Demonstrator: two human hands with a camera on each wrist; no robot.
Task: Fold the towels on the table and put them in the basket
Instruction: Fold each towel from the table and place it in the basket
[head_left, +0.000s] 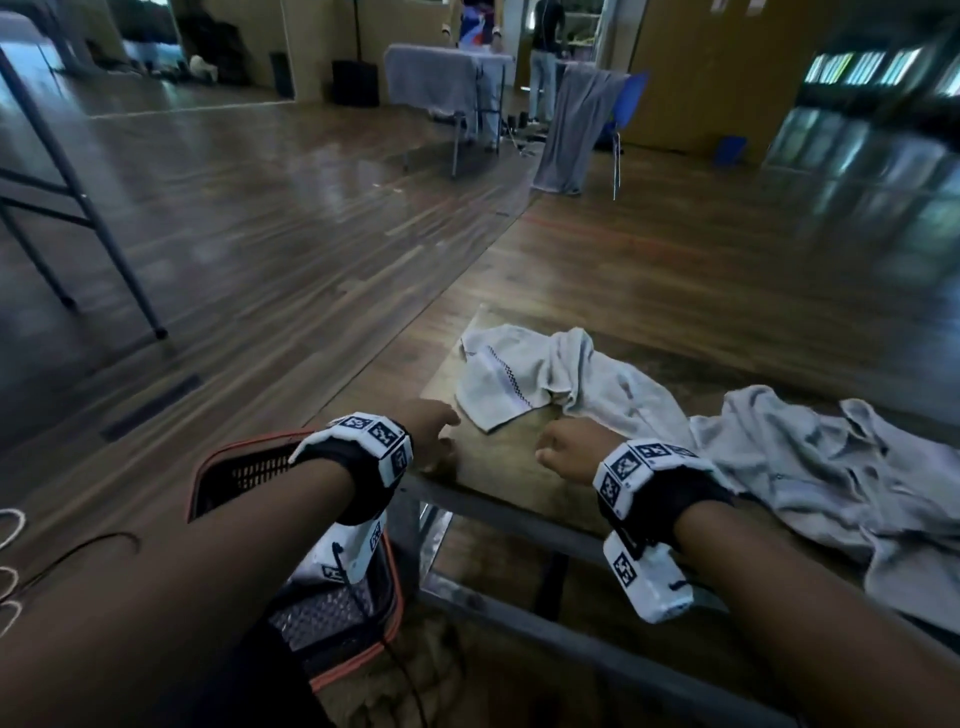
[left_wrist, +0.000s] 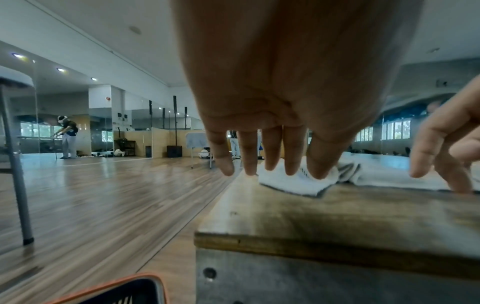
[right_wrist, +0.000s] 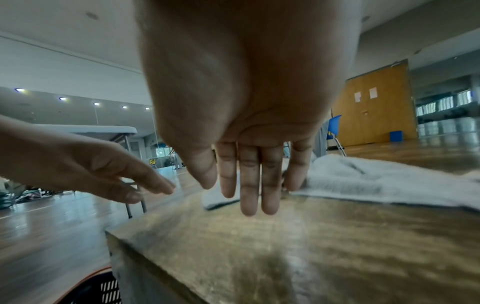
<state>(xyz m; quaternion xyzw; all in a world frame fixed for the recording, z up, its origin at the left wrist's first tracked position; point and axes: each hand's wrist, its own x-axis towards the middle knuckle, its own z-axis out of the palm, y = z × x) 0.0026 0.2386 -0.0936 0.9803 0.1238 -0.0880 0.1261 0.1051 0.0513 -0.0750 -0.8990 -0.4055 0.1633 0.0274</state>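
A crumpled white towel (head_left: 524, 371) with a dark dotted stripe lies at the far left of the wooden table (head_left: 498, 467). A second, greyer crumpled towel (head_left: 821, 473) spreads over the right side. My left hand (head_left: 434, 428) hovers over the table's near left corner, fingers straight and empty, just short of the white towel (left_wrist: 291, 181). My right hand (head_left: 563, 447) hovers beside it with fingers extended, holding nothing; the white towel (right_wrist: 363, 179) lies right beyond its fingertips. The black basket (head_left: 244, 467) with an orange rim stands on the floor left of the table.
A metal frame (head_left: 519, 613) carries the tabletop. Folding table legs (head_left: 104, 234) stand on the wooden floor at left. Farther back are a cloth-draped table (head_left: 441, 78), a blue chair (head_left: 623, 109) with a hanging cloth, and people standing.
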